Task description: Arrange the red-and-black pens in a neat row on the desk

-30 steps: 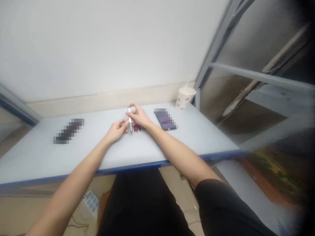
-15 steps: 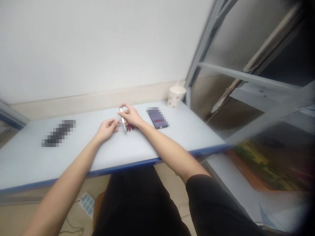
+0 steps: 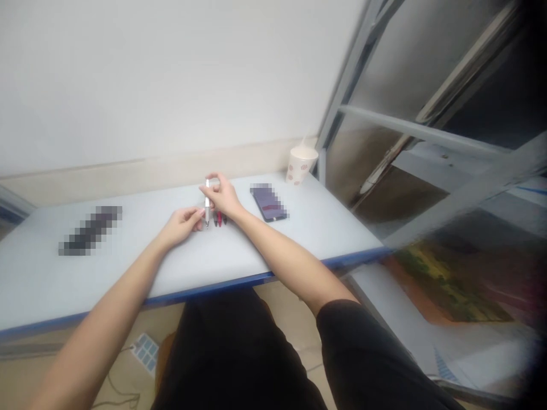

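Right hand [image 3: 224,197] pinches the white pen [image 3: 207,203]! Left hand [image 3: 178,225] curls close beside it, whether gripping, can't tell.

This looks like a desk corner of a room, though whether in a dormitory, a home or an office cannot be told. A pale-topped, blue-edged table [image 3: 205,262] meets a plain white wall [image 3: 162,74] mid-frame, holding a white paper cup with reddish prints [image 3: 301,167]; grey metal framing [image 3: 427,130] crosses the right, and a white-and-blue power strip [image 3: 146,354] lies lower left.
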### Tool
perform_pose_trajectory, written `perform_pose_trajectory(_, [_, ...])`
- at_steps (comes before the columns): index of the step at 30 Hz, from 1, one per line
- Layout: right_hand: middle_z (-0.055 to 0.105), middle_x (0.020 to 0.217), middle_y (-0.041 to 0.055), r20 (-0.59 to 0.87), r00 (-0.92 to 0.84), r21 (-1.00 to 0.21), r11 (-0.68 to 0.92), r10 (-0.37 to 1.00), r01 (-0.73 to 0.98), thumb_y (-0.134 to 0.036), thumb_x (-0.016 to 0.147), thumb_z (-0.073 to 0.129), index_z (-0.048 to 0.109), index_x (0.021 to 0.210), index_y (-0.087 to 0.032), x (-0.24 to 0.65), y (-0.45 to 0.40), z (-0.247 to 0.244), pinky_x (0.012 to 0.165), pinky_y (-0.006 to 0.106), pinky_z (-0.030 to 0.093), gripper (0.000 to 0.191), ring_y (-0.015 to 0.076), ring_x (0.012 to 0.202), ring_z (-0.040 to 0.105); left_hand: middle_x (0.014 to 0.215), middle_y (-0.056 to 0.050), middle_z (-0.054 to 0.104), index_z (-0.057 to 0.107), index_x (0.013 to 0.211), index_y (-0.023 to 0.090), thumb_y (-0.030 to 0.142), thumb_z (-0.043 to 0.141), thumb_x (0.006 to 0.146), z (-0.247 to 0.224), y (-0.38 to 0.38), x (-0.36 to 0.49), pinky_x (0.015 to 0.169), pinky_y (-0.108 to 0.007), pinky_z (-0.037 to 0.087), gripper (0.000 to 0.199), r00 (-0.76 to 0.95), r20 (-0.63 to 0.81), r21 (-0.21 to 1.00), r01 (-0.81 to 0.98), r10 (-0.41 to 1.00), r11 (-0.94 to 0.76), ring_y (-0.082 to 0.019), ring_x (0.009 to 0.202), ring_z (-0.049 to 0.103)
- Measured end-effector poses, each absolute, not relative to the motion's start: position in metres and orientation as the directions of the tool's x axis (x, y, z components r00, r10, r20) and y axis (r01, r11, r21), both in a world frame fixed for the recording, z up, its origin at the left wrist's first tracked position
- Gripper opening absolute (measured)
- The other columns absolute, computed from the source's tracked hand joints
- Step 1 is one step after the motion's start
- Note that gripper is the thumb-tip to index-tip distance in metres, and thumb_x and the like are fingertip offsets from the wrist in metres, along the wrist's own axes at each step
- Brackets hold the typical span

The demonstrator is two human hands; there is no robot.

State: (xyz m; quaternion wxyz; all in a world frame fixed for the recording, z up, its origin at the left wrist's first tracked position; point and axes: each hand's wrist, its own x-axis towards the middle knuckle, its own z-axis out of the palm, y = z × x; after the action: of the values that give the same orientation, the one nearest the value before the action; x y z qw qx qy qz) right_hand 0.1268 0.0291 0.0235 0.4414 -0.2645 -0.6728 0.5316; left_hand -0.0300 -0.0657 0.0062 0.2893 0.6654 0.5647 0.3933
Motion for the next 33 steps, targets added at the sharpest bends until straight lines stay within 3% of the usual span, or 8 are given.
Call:
perform_pose_trajectory(7, [0.051,0.054,-0.0123,0.312,-0.482,-0.948,0.305,0.819,-0.094,-0.032,0.095,0.064,0.046,0.112,-0.024,0.123,0.028,0.021,0.046,0.015,0.042,0.026,0.0093,0.043,0.051,0.062,-0.007,0.064,0.065,0.068,0.018,0.073,0.042,0.096,0.006,-0.066,-0.030,0.064,-0.030,0.046,0.067,0.064,0.190,0.827,0.527,0.980,-0.195,-0.017,0.060,0.056])
perform_pose_trajectory(11, [0.053,0.057,-0.0111,0.317,-0.501,-0.942,0.327,0.805,-0.072,-0.035,0.097,0.062,0.048,0.114,-0.025,0.126,0.030,0.022,0.047,0.015,0.042,0.024,0.0081,0.043,0.050,0.061,-0.004,0.064,0.070,0.084,0.017,0.080,0.043,0.092,0.009,-0.066,-0.028,0.062,-0.030,0.046,0.069,0.027,0.199,0.837,0.516,0.980,-0.184,-0.017,0.056,0.055])
perform_pose_trajectory(14, [0.057,0.061,-0.0097,0.309,-0.493,-0.947,0.311,0.813,-0.080,-0.035,0.097,0.064,0.046,0.125,-0.026,0.128,0.032,0.022,0.048,0.016,0.044,0.034,0.0089,0.045,0.053,0.060,-0.004,0.063,0.070,0.086,0.017,0.083,0.042,0.090,0.009,-0.066,-0.030,0.062,-0.030,0.045,0.072,-0.011,0.207,0.828,0.534,0.978,-0.169,-0.017,0.056,0.054])
perform_pose_trajectory(21, [0.053,0.055,-0.0097,0.259,-0.472,-0.964,0.259,0.843,-0.067,-0.037,0.095,0.064,0.050,0.113,-0.024,0.127,0.040,0.018,0.043,0.016,0.043,0.026,0.0099,0.043,0.050,0.063,-0.004,0.065,0.074,0.088,0.018,0.078,0.037,0.096,0.007,-0.066,-0.037,0.066,-0.031,0.045,0.071,-0.005,0.200,0.756,0.638,0.980,-0.151,-0.019,0.060,0.057])
perform_pose_trajectory(28, [0.059,0.059,-0.0084,0.291,-0.504,-0.954,0.287,0.813,-0.088,-0.036,0.096,0.062,0.050,0.118,-0.023,0.126,0.041,0.017,0.042,0.016,0.043,0.028,0.0091,0.042,0.051,0.066,-0.004,0.067,0.074,0.090,0.018,0.071,0.037,0.099,0.009,-0.066,-0.039,0.066,-0.030,0.044,0.065,0.014,0.199,0.718,0.679,0.980,-0.155,-0.019,0.061,0.057])
perform_pose_trajectory(33, [0.060,0.062,-0.0089,0.286,-0.513,-0.951,0.304,0.809,-0.051,-0.036,0.095,0.064,0.049,0.129,-0.024,0.125,0.038,0.016,0.046,0.016,0.047,0.039,0.0087,0.045,0.053,0.065,-0.004,0.066,0.073,0.089,0.018,0.068,0.040,0.099,0.011,-0.068,-0.037,0.062,-0.030,0.042,0.060,0.026,0.203,0.702,0.693,0.979,-0.164,-0.018,0.058,0.054])
